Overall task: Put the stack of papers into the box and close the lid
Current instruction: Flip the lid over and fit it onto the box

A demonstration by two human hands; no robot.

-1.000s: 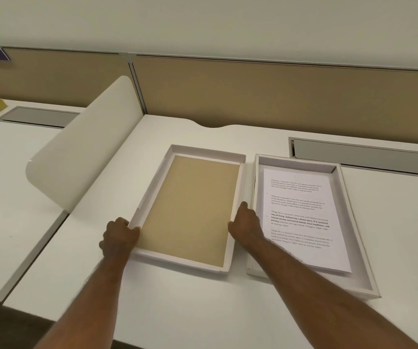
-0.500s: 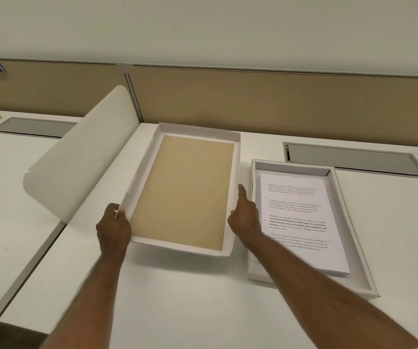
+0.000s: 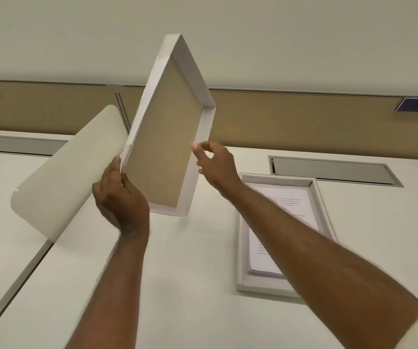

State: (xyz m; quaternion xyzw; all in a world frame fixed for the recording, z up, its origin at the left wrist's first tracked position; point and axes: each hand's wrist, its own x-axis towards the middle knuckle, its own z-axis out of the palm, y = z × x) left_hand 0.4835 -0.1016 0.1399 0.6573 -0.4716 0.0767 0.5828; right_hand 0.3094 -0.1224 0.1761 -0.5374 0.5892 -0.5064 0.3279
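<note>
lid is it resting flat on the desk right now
No, the lid is raised off the desk and tilted steeply, gripped at its left edge by the left hand.

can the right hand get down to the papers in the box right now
Probably yes: the right hand is open beside the raised lid, which the left hand holds, and nothing covers the papers in the open box.

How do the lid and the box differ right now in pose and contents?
The lid is off the desk, tilted steeply on edge, while the box lies flat on the desk. The lid's brown inside is bare; the box holds the stack of papers. The left hand grips the lid; no hand touches the box. Both are shallow, white-walled rectangles.
</note>
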